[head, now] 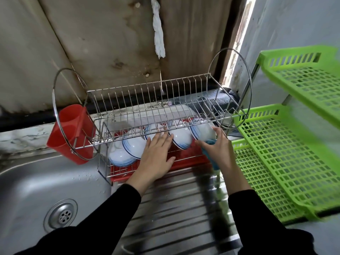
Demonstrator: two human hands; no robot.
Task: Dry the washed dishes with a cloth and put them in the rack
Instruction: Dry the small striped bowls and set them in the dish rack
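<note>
Nearly done, we judge: several white bowls [135,146] sit in the rack [147,100] lower tier, at and beyond our fingertips, and none shows waiting on the drainboard [174,199]. Left hand [156,153] lies flat, fingers straight and slightly spread, touching the middle bowls. Right hand [220,146] grips the blue cloth [214,162], thumb against the rightmost bowl [202,130]. Right fingertips are hidden, the bowl count is unclear behind the wires, and the sink [36,181] is cut off.

Long black sleeves cover both arms (plain, close at the wrists): left sleeve [110,214] lower centre, right sleeve [257,218] lower right. Left hand [156,159] and right hand [219,150] are bare.
</note>
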